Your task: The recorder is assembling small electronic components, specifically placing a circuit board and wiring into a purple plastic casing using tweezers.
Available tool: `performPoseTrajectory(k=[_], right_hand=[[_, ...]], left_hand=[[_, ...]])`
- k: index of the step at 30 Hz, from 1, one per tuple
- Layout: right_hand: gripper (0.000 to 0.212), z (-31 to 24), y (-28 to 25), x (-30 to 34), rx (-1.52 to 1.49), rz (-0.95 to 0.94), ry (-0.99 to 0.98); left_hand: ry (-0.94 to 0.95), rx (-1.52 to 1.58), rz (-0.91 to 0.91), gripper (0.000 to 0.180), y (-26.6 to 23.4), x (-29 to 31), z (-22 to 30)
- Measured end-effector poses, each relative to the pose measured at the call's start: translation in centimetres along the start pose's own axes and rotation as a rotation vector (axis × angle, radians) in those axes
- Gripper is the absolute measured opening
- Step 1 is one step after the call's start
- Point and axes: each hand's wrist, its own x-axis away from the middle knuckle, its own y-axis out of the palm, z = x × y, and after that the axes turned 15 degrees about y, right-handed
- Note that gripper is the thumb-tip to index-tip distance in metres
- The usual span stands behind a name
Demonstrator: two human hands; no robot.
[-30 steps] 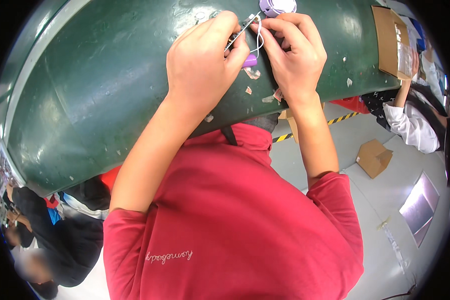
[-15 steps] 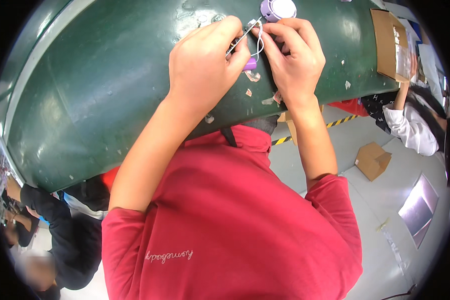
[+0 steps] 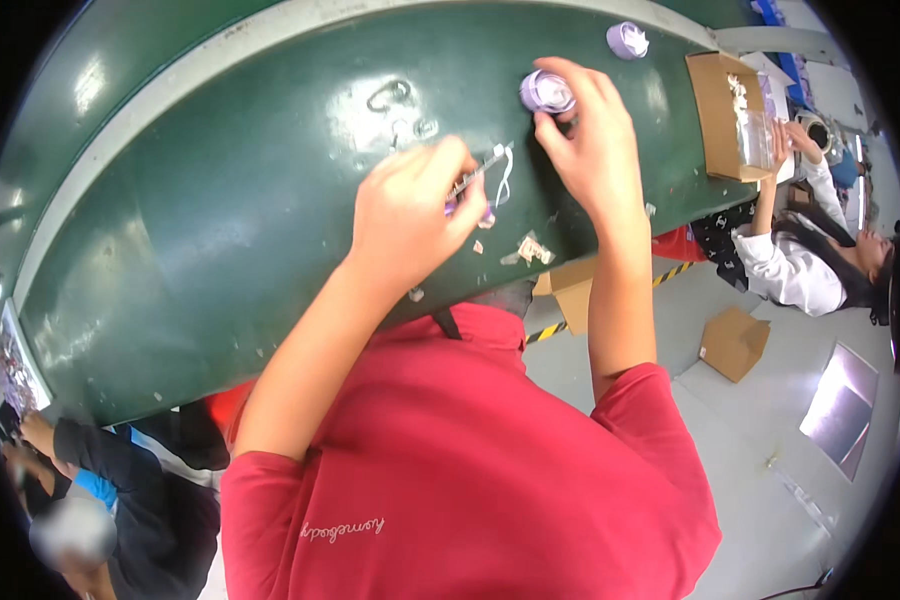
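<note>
My left hand [image 3: 410,205] is closed in a pinch on a narrow circuit board [image 3: 473,174]. A white connector sits at the board's far end, and thin white wires [image 3: 507,178] loop down from it. A purple piece [image 3: 487,216], perhaps a battery, shows partly below the left fingers; the rest of it is hidden. To the right, my right hand [image 3: 598,135] has its thumb and fingers around a round lilac housing [image 3: 547,92] with a whitish inside. That housing is near the table surface; whether it is lifted, I cannot tell.
Another lilac cup-shaped part [image 3: 627,41] stands at the far right of the green table [image 3: 220,220]. Beyond it is an open cardboard box [image 3: 710,115], with a co-worker's hands at it. Tape scraps [image 3: 528,250] lie near the front edge. Another person's dark sleeve [image 3: 120,450] is at left.
My right hand has left the wires by the board and taken hold of the lilac housing. My left hand keeps the board. The view has shifted, showing more table at the far side.
</note>
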Motion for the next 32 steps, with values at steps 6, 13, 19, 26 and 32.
performPoseTrajectory(k=[6,13,19,26,32], right_hand=[[0.057,-2.5,1.5,-3.1,-0.555,-0.269,-0.192],[0.040,9.7,-3.7,-10.0,0.206,0.122,0.043],[0.014,4.4,-3.4,-4.1,-0.214,-0.402,-0.095],[0.039,3.6,-2.8,0.3,-0.057,-0.056,-0.214],[0.062,1.6,-3.5,5.4,0.062,0.175,0.452]], left_hand=[[0.129,0.025,-0.116,0.019,-0.4,0.3,0.7],[0.016,0.110,-0.129,0.013,0.0,0.5,0.8],[-0.019,0.112,-0.121,0.014,-0.5,0.3,0.5],[-0.028,0.130,-0.144,0.014,0.0,0.1,0.5],[-0.066,0.131,-0.077,0.015,0.3,0.5,0.5]])
